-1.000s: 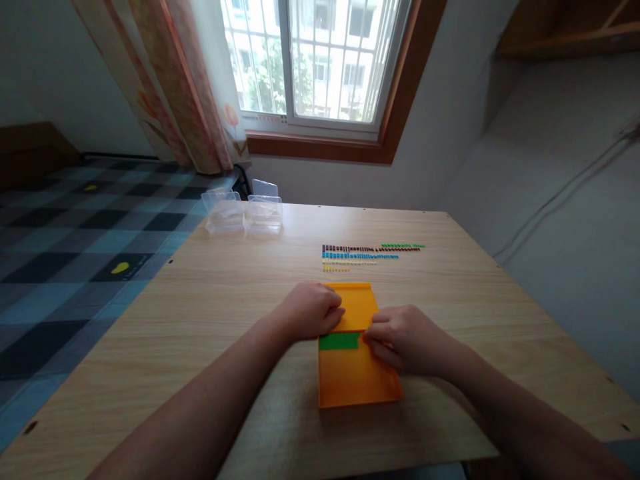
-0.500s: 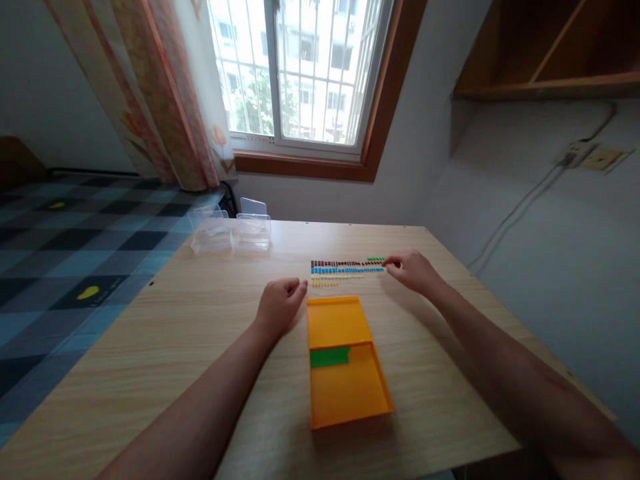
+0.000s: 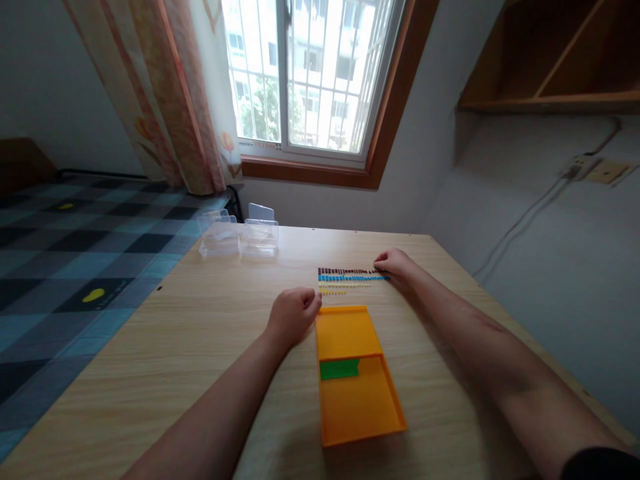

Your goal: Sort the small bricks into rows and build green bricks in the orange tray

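My right hand is at the far end of the table, fingers pinched over the right end of several rows of tiny pieces. A speck of green shows at its fingertips; the other green pieces are covered. Left of it run a dark brown row, a blue row, a pale row and a short yellow row. My left hand rests on the table in a loose fist beside the yellow row's left end. Whatever its fingers may hold is hidden.
An open orange box with a green strip inside lies in front of the rows. Clear plastic containers stand at the table's back left. A checked bed adjoins the left; a wall with a cable borders the right.
My right hand has shifted left and farther back, from the right end of the brown and blue rows onto the green pieces. The left hand stays by the rows; the view has tilted slightly.
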A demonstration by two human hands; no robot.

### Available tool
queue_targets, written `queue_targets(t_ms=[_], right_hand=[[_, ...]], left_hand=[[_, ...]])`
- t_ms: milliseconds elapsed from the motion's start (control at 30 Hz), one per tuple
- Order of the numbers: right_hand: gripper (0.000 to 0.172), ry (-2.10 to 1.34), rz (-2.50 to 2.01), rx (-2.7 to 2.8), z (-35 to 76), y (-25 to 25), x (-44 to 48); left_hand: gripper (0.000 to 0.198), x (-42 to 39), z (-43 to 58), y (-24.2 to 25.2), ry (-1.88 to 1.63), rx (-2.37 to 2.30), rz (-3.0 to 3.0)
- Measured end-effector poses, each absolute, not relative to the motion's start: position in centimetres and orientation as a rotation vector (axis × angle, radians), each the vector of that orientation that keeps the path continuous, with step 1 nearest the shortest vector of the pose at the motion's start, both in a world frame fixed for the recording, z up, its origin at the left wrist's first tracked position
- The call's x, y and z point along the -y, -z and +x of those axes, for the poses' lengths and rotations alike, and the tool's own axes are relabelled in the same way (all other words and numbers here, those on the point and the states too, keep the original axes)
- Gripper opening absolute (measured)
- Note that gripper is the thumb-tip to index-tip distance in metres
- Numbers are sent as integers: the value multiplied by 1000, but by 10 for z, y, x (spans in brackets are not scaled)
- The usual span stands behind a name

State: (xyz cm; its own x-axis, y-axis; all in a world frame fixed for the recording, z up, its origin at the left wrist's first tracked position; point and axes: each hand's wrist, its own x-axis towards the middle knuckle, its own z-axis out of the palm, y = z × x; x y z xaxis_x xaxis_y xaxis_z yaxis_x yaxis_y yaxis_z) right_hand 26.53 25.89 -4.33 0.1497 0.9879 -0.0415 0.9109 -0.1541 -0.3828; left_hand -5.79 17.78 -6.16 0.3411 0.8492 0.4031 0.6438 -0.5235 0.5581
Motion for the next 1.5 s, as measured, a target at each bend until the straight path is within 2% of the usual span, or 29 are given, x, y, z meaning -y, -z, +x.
queue_targets(t_ms=[400,600,700,800,933,1200,1500], right_hand=[[19,-361,-2148,1894,260,47,-265],[24,-311,-2020,1898,253,20,-234],[27,-361,-1869,1949,248,0,-184],[23,-501,-1422,2179,235,-13,-119],[17,-772,-1103,2538,208,-5,-59],[19,-385,-1201,2755,188,30,-56],[21,-414,-1104,2700,208,31,-59]], left_hand=[[44,-178,-57,62,-954,-1337,2305],[44,-175,-58,59,-935,-1331,2348],[44,-172,-57,56,-888,-1293,2422],[41,-166,-53,52,-837,-1197,2539],[36,-155,-47,46,-755,-1040,2712],[33,-137,-37,42,-482,-866,2905],[33,-137,-36,43,-378,-836,2894]])
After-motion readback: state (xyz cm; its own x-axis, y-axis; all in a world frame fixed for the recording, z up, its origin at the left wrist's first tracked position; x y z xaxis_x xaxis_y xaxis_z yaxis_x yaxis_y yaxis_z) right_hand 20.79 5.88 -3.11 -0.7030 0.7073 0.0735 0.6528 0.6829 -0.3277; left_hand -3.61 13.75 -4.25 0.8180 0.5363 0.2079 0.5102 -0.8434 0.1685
